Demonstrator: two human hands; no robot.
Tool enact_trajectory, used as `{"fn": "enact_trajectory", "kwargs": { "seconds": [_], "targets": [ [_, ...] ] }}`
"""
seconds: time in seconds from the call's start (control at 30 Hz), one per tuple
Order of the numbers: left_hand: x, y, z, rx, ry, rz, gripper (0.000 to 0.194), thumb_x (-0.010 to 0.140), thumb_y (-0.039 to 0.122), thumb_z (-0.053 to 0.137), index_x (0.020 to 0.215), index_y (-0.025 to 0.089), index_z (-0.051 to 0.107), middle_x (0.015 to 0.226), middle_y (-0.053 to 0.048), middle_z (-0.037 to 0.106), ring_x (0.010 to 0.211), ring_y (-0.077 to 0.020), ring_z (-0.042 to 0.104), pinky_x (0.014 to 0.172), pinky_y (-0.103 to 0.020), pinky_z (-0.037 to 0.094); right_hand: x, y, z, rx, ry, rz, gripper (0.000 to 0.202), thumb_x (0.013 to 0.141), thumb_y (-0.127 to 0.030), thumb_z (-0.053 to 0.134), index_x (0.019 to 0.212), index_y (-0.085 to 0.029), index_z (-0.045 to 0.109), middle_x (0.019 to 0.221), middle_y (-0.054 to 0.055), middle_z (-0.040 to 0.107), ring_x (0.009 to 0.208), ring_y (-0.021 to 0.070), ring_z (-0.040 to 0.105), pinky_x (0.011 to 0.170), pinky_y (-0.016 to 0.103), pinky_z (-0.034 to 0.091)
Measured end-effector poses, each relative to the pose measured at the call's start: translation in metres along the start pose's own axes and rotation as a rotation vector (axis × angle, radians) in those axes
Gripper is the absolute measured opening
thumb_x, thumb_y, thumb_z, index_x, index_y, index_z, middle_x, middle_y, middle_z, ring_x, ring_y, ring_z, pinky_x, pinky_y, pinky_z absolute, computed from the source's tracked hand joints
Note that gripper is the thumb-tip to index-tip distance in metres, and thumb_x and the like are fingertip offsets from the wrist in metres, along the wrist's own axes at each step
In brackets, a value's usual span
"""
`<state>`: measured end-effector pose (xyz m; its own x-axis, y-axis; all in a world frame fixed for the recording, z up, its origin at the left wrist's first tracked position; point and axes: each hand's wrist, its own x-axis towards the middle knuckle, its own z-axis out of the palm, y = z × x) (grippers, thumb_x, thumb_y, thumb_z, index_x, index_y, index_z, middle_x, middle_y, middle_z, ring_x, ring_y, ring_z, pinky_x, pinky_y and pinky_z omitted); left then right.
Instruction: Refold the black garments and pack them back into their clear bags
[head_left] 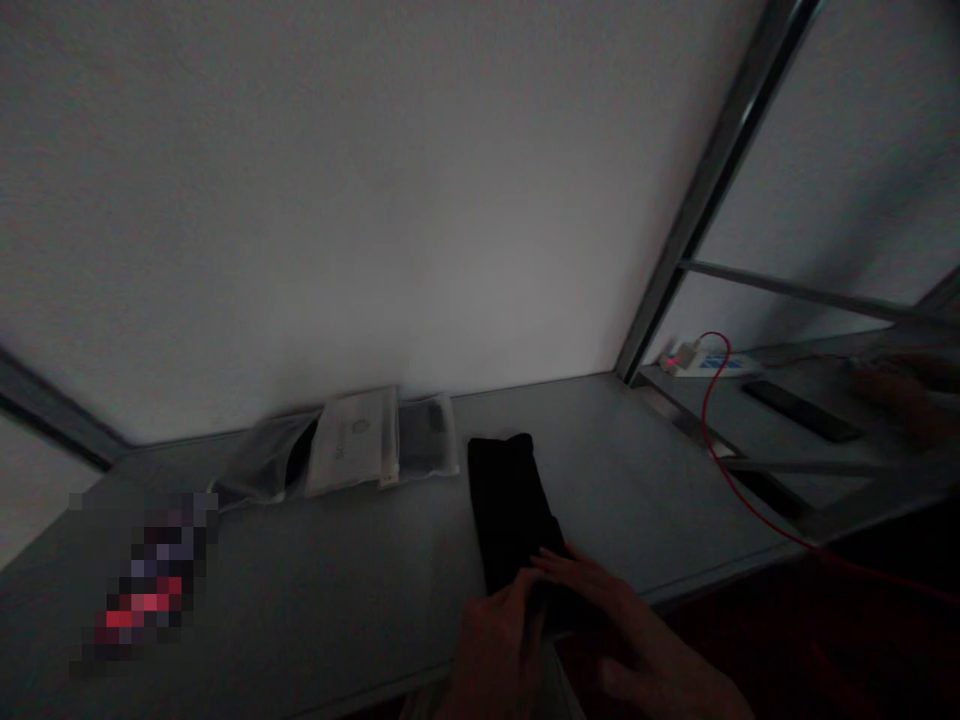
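A black folded piece of fabric lies lengthwise on the grey tabletop, its near end under both hands. My left hand is closed, with its bent fingers gripping that near end. Over the same end reaches my right hand, its fingers stretched out flat on the fabric and its thumb held apart. The right fingertips meet the left hand's fingers. Dim light hides the fabric's exact kind and its near edge.
Along the wall lie a clear bag, a frosted zip bag with print and another zip bag. A pixelated patch covers something at left. Beyond the metal post are a red cable, a dark flat object and another person's blurred hand.
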<state>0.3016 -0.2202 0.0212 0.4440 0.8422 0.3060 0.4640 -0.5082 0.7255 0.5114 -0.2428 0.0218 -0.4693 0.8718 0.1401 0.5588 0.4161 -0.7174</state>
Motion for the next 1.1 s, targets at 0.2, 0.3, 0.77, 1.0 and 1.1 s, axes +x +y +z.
{"fn": "enact_trajectory", "kwargs": {
  "seconds": [0.2,0.3,0.77,1.0,1.1],
  "targets": [
    [0.018,-0.001,-0.006,0.013,0.000,-0.357,0.040,0.097,0.039,0.035,0.115,0.018,0.064,0.099,-0.012,0.074,0.090,-0.0249,0.070,0.079,-0.037,0.056,0.015,-0.007,0.006,0.085,0.143,0.145,0.046,0.092,-0.050,0.051,0.129,-0.025,0.061,0.132,0.012,0.061,0.121,0.0308,0.058,0.099,0.051,0.048],
    [0.021,-0.010,-0.001,0.082,0.043,-0.424,0.045,0.093,0.046,0.041,0.118,0.014,0.062,0.107,-0.016,0.071,0.100,-0.0304,0.067,0.086,-0.046,0.054,0.026,-0.013,0.008,0.120,0.253,0.195,0.044,0.094,-0.053,0.044,0.116,-0.025,0.070,0.116,0.009,0.071,0.106,0.0282,0.066,0.091,0.044,0.054],
    [0.022,-0.019,-0.011,-0.114,0.048,-0.498,0.035,0.092,0.036,0.045,0.120,0.018,0.055,0.087,-0.009,0.073,0.082,-0.0229,0.071,0.073,-0.035,0.055,0.048,-0.002,0.027,0.031,0.517,0.300,0.024,0.088,-0.033,0.050,0.108,-0.021,0.050,0.069,0.001,0.065,0.060,0.0191,0.066,0.056,0.029,0.054],
    [0.020,-0.009,-0.018,-0.231,0.091,-0.522,0.029,0.090,0.031,0.044,0.111,0.017,0.058,0.085,-0.008,0.073,0.077,-0.0209,0.070,0.070,-0.032,0.053,0.041,-0.012,0.024,-0.318,0.460,-0.128,0.049,0.086,-0.006,0.040,0.131,-0.023,0.050,0.140,0.014,0.050,0.132,0.0252,0.046,0.102,0.046,0.047],
    [0.020,-0.009,-0.017,-0.198,0.125,-0.529,0.028,0.088,0.029,0.046,0.109,0.017,0.060,0.084,-0.008,0.073,0.075,-0.0210,0.070,0.072,-0.033,0.052,0.038,-0.020,0.023,-0.330,0.262,-0.180,0.056,0.087,-0.002,0.036,0.139,-0.023,0.046,0.149,0.010,0.043,0.142,0.0222,0.032,0.110,0.046,0.041]
  ]
}}
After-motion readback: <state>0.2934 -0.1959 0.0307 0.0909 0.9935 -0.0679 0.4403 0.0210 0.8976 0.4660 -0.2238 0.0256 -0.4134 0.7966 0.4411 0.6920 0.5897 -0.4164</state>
